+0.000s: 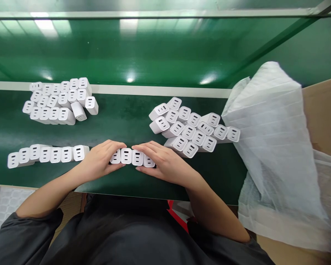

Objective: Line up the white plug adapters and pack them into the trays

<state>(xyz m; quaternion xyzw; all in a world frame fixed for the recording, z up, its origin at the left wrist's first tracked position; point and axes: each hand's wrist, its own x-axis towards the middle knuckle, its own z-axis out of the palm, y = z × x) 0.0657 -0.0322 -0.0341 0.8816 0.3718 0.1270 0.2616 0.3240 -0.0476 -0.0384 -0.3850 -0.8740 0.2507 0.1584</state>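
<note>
A short row of white charger blocks (126, 156) stands side by side on the green table, their port faces turned up toward me. My left hand (102, 159) closes around the left end of this row, thumb at the near side and fingers at the far side. Around the right end, my right hand (161, 161) grips in the same way. The outer blocks are partly hidden by my fingers. To the left, a longer row of chargers (55, 155) ends close beside my left hand. A loose cluster of chargers (189, 131) sits just beyond my right hand.
Another group of chargers (53, 101) stands at the back left, one of them tilted. White foam packing sheet (276, 147) drapes over a cardboard box (324, 114) on the right. A green panel (154, 51) rises behind the table. Bubble-like wrap (9, 206) lies below at left.
</note>
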